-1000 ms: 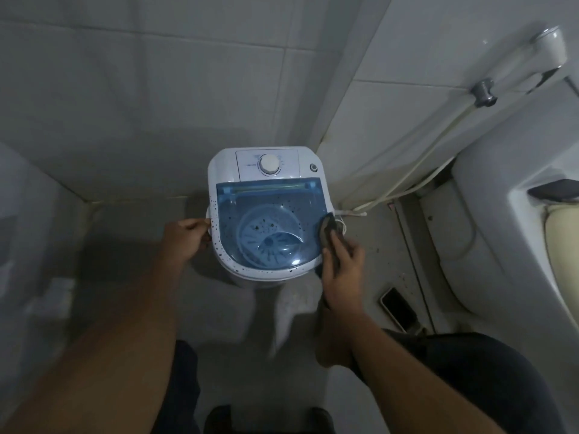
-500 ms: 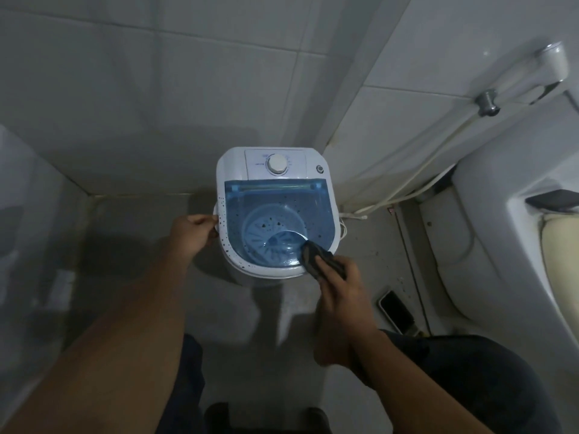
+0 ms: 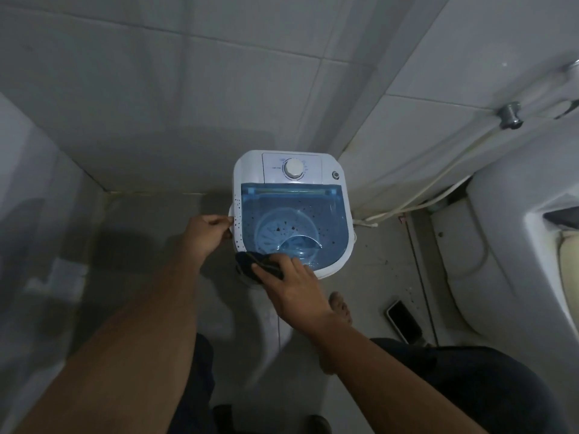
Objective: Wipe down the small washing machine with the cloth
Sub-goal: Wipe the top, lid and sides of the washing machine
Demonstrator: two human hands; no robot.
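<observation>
A small white washing machine (image 3: 336, 264) with a blue see-through lid stands on the tiled floor in the wall corner. Dark specks dot its left rim and lid. My right hand (image 3: 291, 283) presses a dark cloth (image 3: 250, 264) against the machine's near left rim. My left hand (image 3: 208, 234) grips the handle on the machine's left side. A white dial (image 3: 294, 168) sits on the control panel at the back.
A toilet (image 3: 507, 220) stands at the right, with a hose (image 3: 438, 186) along the wall beside it. A phone (image 3: 404, 319) lies on the floor near my bare foot (image 3: 340, 306). Walls close in behind and at the left.
My right hand has slid the cloth from the machine's right rim along the front edge to the near left corner. My left hand has kept its hold on the left side.
</observation>
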